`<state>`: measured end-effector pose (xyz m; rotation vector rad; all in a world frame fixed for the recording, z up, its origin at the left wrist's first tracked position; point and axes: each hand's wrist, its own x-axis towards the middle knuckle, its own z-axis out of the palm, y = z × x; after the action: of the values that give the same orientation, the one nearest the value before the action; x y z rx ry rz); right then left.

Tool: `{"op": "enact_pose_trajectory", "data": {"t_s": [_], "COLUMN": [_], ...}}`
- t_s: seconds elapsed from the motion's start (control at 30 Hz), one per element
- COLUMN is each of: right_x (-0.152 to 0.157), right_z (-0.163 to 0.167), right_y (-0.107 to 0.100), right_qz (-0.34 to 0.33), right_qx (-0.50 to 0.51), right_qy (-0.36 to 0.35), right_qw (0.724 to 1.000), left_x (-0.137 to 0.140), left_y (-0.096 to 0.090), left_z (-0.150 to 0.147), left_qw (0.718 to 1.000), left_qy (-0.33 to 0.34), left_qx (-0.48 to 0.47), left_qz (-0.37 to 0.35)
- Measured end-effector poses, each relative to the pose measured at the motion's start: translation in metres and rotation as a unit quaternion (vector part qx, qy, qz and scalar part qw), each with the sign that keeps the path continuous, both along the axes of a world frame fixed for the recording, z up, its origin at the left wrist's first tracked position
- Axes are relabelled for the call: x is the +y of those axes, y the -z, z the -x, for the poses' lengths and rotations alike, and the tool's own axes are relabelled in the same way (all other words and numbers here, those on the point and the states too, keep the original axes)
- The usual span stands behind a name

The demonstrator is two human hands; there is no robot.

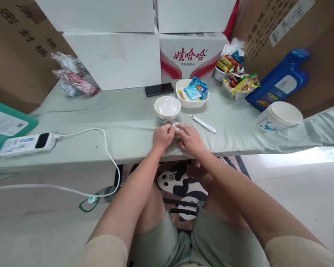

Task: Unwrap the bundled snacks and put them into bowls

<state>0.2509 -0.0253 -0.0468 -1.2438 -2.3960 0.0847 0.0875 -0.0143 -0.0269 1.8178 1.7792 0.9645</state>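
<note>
Close together at the table's front edge, my left hand (163,137) and my right hand (192,140) pinch a small crumpled piece of clear plastic (176,127) between them. My fingers cover most of it, so its exact kind is hidden. Just beyond it stands a white paper bowl (167,118) with a blue pattern and a translucent whitish piece (169,106) inside. A white pen-shaped cutter (202,124) lies right of my right hand. Behind the bowl, a cream dish (192,104) holds blue and yellow snack packets (195,92).
A black phone (159,89) lies behind the bowl. On the right are stacked paper bowls (280,115), a blue bottle (278,79) and tubs of snacks (241,84). To the left, a power bank (28,144) trails a white cable (107,148). White cartons (114,59) line the back.
</note>
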Motion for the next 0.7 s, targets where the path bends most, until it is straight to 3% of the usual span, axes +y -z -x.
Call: {"op": "enact_pose_trajectory", "data": {"t_s": [0.2, 0.7], "right_x": [-0.0038, -0.0032], "right_z": [-0.0008, -0.0021], "right_y": [-0.0068, -0.0051], "right_qz": [0.036, 0.034], "right_qx": [-0.017, 0.025], "right_qy": [0.003, -0.014], "right_qw": [0.999, 0.999], "left_x": [-0.0017, -0.0022], "left_y": [0.0004, -0.0015], "left_z": [-0.0028, -0.0065], "left_qw": [0.999, 0.997], "left_qy": [-0.017, -0.034], "left_qx": [0.030, 0.062], "left_qz": [-0.005, 0.010]}}
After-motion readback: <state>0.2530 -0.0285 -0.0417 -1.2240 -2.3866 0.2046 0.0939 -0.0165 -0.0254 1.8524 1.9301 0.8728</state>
